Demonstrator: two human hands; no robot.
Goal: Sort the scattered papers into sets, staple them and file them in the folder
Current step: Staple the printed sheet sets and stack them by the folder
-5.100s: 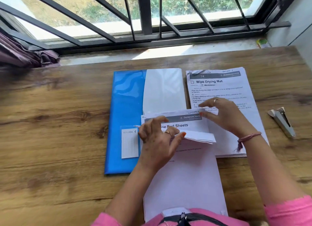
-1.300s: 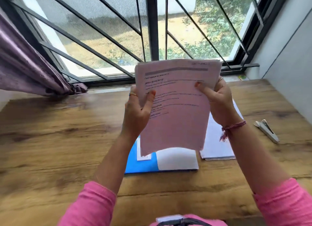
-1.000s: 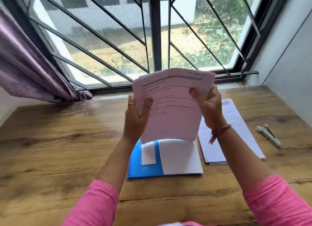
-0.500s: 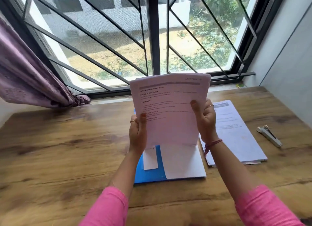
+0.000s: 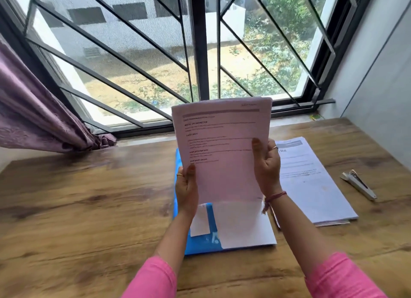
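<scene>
Both hands holding a sheaf of papers (image 5: 222, 151) upright at centre frame, left hand (image 5: 186, 192) gripping its left edge, right hand (image 5: 266, 173) gripping its right, sheaf partly hiding the blue folder (image 5: 200, 244) lying behind it on the wooden table (image 5: 77, 208), another paper stack (image 5: 311, 182) lying right of the folder, stapler (image 5: 358, 184) sitting at far right, purple curtain (image 5: 37, 115) hanging upper left.

Paper set (image 5: 224, 151) upright between both hands (image 5: 186, 191), above blue folder (image 5: 200, 244).

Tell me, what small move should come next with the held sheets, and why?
Probably tap the paper set down on the wooden table to even its edges. Left hand and right hand hold it upright by its sides above the blue folder, and the stapler lies untouched.
</scene>
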